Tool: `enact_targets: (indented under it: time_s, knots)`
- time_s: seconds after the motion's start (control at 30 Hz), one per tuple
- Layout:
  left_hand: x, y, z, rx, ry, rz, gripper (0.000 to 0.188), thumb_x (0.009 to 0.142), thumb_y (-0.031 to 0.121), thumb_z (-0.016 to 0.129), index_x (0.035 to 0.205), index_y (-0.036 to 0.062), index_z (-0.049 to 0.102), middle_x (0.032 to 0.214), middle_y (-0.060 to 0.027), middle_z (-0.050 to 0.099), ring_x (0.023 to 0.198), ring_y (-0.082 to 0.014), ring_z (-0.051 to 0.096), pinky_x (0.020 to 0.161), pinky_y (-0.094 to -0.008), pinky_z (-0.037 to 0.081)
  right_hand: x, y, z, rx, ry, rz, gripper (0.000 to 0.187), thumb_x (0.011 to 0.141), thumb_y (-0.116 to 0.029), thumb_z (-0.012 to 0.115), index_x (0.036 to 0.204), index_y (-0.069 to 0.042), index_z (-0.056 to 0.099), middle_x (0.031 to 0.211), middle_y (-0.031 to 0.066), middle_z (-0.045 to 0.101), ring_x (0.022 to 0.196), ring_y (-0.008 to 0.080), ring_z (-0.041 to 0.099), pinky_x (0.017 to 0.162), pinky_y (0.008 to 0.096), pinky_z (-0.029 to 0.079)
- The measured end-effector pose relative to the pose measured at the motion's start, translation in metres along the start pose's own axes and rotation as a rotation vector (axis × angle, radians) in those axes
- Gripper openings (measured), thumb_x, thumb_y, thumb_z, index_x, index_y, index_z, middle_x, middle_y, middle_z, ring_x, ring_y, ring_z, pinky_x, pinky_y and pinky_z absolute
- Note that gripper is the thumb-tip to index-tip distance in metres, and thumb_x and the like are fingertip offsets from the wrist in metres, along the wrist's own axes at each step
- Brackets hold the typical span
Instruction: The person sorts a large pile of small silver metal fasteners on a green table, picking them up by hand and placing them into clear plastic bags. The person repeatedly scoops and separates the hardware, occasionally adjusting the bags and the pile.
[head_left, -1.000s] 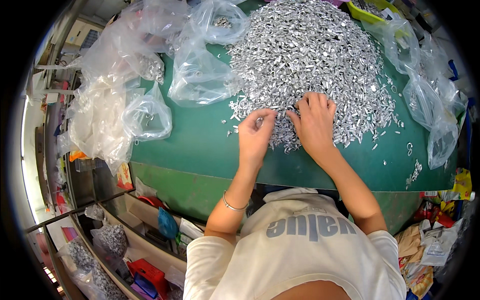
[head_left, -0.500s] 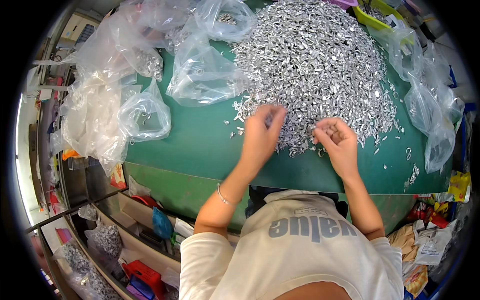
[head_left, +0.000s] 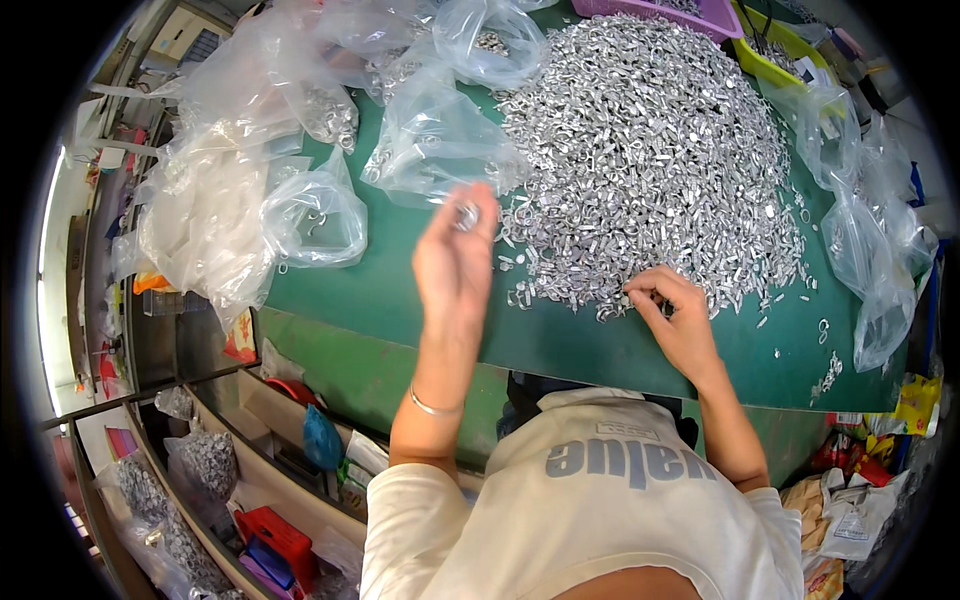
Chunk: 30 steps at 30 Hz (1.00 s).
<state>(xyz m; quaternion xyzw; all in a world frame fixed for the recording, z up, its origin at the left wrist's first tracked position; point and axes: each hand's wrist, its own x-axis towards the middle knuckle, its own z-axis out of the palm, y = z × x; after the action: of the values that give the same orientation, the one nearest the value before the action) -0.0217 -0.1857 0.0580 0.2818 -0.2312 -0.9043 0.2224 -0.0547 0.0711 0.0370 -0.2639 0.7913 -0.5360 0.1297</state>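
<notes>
A wide heap of small silver metal pieces point(head_left: 650, 150) covers the middle of the green table point(head_left: 400, 315); some look like clasps or rings. My left hand point(head_left: 455, 255) is raised left of the heap, near the mouth of a clear plastic bag point(head_left: 430, 150). Shiny silver metal pieces point(head_left: 467, 214) show between its curled thumb and fingers, slightly blurred. At the heap's near edge, my right hand point(head_left: 672, 305) has its thumb and fingertips pinched together just over the pieces. Whatever lies between those fingertips is too small to make out.
Further clear bags point(head_left: 320, 215) lie on the left, some with metal pieces inside. A purple basket point(head_left: 715, 22) and a yellow-green basket point(head_left: 770, 65) stand behind the heap. More plastic bags point(head_left: 865, 270) line the right edge. Drawers point(head_left: 270, 470) stand at lower left.
My left hand has moved away from the heap, leftward toward the clear bag, with metal pieces in it. The right hand stays at the heap's near edge. The whole view has shifted slightly.
</notes>
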Motion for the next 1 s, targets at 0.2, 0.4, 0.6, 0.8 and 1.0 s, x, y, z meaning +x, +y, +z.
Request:
enact_targets:
  time_s: [0.2, 0.4, 0.6, 0.8, 1.0]
  knots:
    - [0.041, 0.004, 0.011, 0.213, -0.117, 0.377, 0.046, 0.087, -0.011, 0.044, 0.132, -0.008, 0.036, 0.14, -0.0161, 0.04, 0.133, -0.0246, 0.035, 0.116, -0.0407, 0.022, -0.004, -0.005, 0.006, 0.014, -0.042, -0.017, 0.007, 0.086, 0.002, 0.063, 0.093, 0.001, 0.066, 0.089, 0.0078, 0.063, 0.077, 0.0159, 0.059, 0.069, 0.0265, 0.046]
    - [-0.007, -0.027, -0.012, 0.687, -0.163, 0.503, 0.045, 0.086, -0.008, 0.053, 0.13, -0.0053, 0.046, 0.142, -0.0158, 0.044, 0.133, -0.0273, 0.042, 0.109, -0.0381, 0.034, -0.005, 0.003, -0.002, -0.343, 0.052, -0.216, 0.017, 0.082, -0.003, 0.068, 0.099, -0.001, 0.066, 0.099, 0.0106, 0.064, 0.095, 0.0286, 0.059, 0.081, 0.0357, 0.047]
    - [-0.04, -0.065, -0.047, 1.802, -0.575, 0.747, 0.043, 0.086, -0.006, 0.057, 0.128, 0.0015, 0.053, 0.145, -0.0181, 0.041, 0.136, -0.0419, 0.035, 0.11, -0.0493, 0.031, 0.005, 0.002, 0.027, -0.622, -0.233, -0.406, 0.045, 0.08, -0.018, 0.072, 0.122, -0.012, 0.059, 0.133, 0.0053, 0.053, 0.129, 0.0302, 0.043, 0.104, 0.051, 0.032]
    - [-0.074, -0.072, -0.06, 1.797, -0.772, 0.665, 0.047, 0.08, -0.007, 0.056, 0.127, -0.0021, 0.053, 0.146, -0.0172, 0.037, 0.137, -0.0453, 0.029, 0.111, -0.059, 0.026, -0.008, 0.02, 0.019, -0.711, -0.184, -0.377, 0.035, 0.08, -0.017, 0.072, 0.114, -0.012, 0.062, 0.133, 0.003, 0.053, 0.131, 0.0283, 0.042, 0.108, 0.0559, 0.025]
    - [-0.034, -0.051, -0.055, 1.603, -0.408, 0.883, 0.035, 0.08, -0.005, 0.062, 0.114, 0.0052, 0.063, 0.119, -0.0135, 0.057, 0.11, -0.0341, 0.051, 0.09, -0.0433, 0.041, -0.015, 0.024, 0.012, -0.65, -0.084, -0.365, 0.022, 0.08, -0.013, 0.072, 0.101, -0.01, 0.066, 0.127, 0.0041, 0.056, 0.128, 0.0284, 0.045, 0.108, 0.0534, 0.026]
